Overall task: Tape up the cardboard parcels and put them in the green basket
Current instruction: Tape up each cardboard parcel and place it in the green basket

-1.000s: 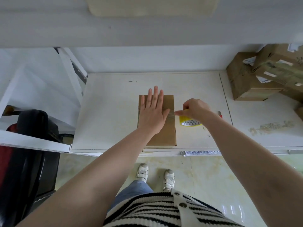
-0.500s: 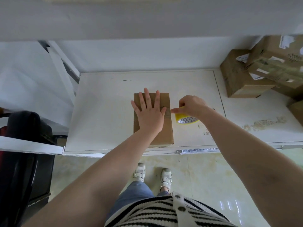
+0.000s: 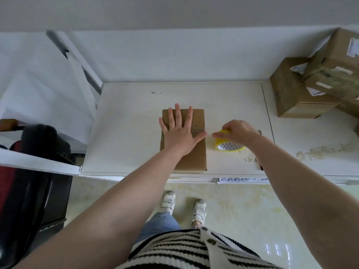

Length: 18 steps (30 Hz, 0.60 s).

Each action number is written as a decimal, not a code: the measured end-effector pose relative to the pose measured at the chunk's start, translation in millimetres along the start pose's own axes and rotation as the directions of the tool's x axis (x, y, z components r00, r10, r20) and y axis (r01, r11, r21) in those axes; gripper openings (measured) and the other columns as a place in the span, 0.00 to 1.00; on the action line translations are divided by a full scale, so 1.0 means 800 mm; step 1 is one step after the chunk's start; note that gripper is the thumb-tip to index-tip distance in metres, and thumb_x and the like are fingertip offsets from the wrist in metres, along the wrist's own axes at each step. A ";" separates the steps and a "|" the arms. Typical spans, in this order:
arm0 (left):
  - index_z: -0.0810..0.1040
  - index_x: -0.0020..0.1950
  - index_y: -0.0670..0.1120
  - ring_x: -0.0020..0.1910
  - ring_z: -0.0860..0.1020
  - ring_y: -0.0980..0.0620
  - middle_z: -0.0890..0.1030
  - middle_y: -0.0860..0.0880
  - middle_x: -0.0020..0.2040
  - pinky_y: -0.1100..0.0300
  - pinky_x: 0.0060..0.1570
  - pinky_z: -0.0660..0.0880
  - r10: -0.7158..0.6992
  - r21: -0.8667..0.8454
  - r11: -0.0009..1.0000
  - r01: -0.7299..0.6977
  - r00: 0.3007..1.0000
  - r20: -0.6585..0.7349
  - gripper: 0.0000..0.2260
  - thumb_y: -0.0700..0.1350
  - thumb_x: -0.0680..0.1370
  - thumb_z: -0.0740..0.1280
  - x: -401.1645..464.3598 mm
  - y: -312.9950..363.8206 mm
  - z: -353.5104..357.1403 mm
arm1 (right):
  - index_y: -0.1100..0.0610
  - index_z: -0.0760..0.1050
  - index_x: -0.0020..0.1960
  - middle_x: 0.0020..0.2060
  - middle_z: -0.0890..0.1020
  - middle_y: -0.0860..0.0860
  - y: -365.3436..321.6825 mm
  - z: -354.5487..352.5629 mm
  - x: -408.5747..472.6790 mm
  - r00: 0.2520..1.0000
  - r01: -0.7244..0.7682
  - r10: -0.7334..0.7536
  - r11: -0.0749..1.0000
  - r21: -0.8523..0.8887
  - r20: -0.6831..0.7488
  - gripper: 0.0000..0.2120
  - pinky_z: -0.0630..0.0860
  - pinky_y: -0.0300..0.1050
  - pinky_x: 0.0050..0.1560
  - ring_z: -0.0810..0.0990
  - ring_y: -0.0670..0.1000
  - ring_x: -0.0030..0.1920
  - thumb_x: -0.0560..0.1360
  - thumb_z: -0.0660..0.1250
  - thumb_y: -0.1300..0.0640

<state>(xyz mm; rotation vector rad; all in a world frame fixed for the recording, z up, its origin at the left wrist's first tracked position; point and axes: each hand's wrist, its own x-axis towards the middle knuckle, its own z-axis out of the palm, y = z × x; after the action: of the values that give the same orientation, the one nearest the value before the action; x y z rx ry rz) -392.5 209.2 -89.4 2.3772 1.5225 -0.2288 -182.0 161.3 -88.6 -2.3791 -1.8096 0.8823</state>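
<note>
A: Start near you. What is the box (image 3: 187, 144) doing?

B: It lies closed on the white surface (image 3: 126, 133), its near end at the front edge. Whatever is inside is hidden. Your left hand (image 3: 179, 133) presses flat on the lid, fingers (image 3: 177, 115) straight and spread, thumb out toward the right edge.

A: And your right hand (image 3: 239, 132)?

B: It grips the yellow tape roll (image 3: 228, 145) just beside the box, to its right. Your fingers are curled over the top of the roll, thumb pointing at the box. Whether a strip spans the gap, you cannot tell; it is too faint.

A: What has changed since a second ago?

B: Your right hand and the roll have drawn away from the box's edge; a clear gap now shows between thumb and thumb. Your left hand has stayed flat on the lid.

A: Farther back?

B: A stack of brown parcels (image 3: 303, 94) sits at the far right of the surface, well apart from your box. Some carry white labels.
</note>
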 end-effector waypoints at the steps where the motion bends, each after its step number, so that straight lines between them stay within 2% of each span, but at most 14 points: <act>1: 0.28 0.77 0.56 0.76 0.29 0.41 0.27 0.43 0.76 0.34 0.70 0.32 -0.004 -0.009 1.000 0.004 1.000 0.006 0.42 0.75 0.74 0.44 0.001 0.001 0.000 | 0.53 0.71 0.29 0.27 0.73 0.48 0.002 0.003 0.001 1.000 0.003 -0.002 1.000 0.006 -0.006 0.29 0.63 0.42 0.31 0.73 0.47 0.31 0.69 0.62 0.27; 5: 0.28 0.76 0.56 0.76 0.29 0.41 0.27 0.43 0.76 0.34 0.71 0.33 -0.018 -0.004 1.000 0.018 1.000 0.019 0.42 0.75 0.74 0.46 0.002 0.003 -0.002 | 0.52 0.72 0.30 0.28 0.73 0.48 0.003 0.005 0.001 1.000 -0.001 0.002 1.000 0.016 -0.021 0.29 0.62 0.41 0.30 0.73 0.46 0.31 0.68 0.62 0.26; 8: 0.28 0.76 0.56 0.75 0.29 0.41 0.27 0.43 0.76 0.34 0.69 0.32 -0.021 0.006 1.000 0.021 1.000 0.022 0.42 0.75 0.74 0.46 0.002 0.003 -0.002 | 0.52 0.75 0.34 0.31 0.76 0.48 0.003 0.006 0.000 1.000 -0.024 0.024 0.999 0.024 -0.005 0.27 0.65 0.41 0.32 0.74 0.46 0.34 0.68 0.62 0.27; 10: 0.28 0.76 0.56 0.75 0.29 0.41 0.27 0.43 0.76 0.34 0.69 0.31 -0.024 0.008 1.000 0.024 0.999 0.024 0.42 0.75 0.74 0.46 0.002 0.004 -0.002 | 0.51 0.76 0.38 0.34 0.76 0.46 0.004 0.010 -0.005 0.999 -0.032 0.036 0.993 0.112 -0.035 0.23 0.65 0.42 0.33 0.74 0.46 0.36 0.70 0.65 0.30; 12: 0.28 0.76 0.56 0.75 0.29 0.40 0.27 0.43 0.76 0.34 0.69 0.32 -0.029 0.014 0.999 0.029 0.999 0.029 0.42 0.75 0.74 0.46 0.003 0.005 -0.001 | 0.52 0.76 0.41 0.38 0.76 0.46 0.011 0.015 -0.012 0.980 -0.056 0.110 0.953 0.296 -0.169 0.19 0.66 0.42 0.35 0.74 0.48 0.38 0.72 0.67 0.36; 13: 0.28 0.76 0.56 0.75 0.29 0.40 0.27 0.43 0.76 0.34 0.69 0.32 -0.030 0.017 0.999 0.030 0.999 0.030 0.42 0.75 0.74 0.46 0.003 0.005 -0.001 | 0.53 0.76 0.43 0.41 0.77 0.48 0.019 0.019 -0.017 0.946 -0.097 0.200 0.925 0.367 -0.255 0.18 0.67 0.43 0.36 0.75 0.50 0.40 0.74 0.67 0.38; 15: 0.28 0.76 0.56 0.75 0.29 0.40 0.27 0.43 0.76 0.33 0.69 0.32 -0.030 0.026 0.999 0.029 0.999 0.026 0.42 0.75 0.74 0.46 0.004 0.005 0.000 | 0.54 0.75 0.50 0.49 0.77 0.52 0.042 0.029 -0.029 0.832 -0.274 0.416 0.884 0.380 -0.367 0.16 0.71 0.47 0.43 0.77 0.55 0.47 0.75 0.67 0.41; 18: 0.28 0.76 0.56 0.76 0.30 0.39 0.28 0.42 0.76 0.33 0.69 0.32 -0.026 0.037 0.999 0.025 0.999 0.021 0.42 0.75 0.73 0.45 0.006 0.004 0.001 | 0.60 0.71 0.61 0.60 0.75 0.59 0.075 0.047 -0.049 0.674 -0.597 0.670 0.742 0.304 -0.312 0.20 0.70 0.54 0.58 0.73 0.61 0.60 0.76 0.69 0.49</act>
<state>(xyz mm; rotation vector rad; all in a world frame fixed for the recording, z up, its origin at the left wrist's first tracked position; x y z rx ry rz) -387.6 211.7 -91.0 2.3771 1.5522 -0.2892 -152.4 95.2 -124.4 -2.8208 -0.6964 0.4633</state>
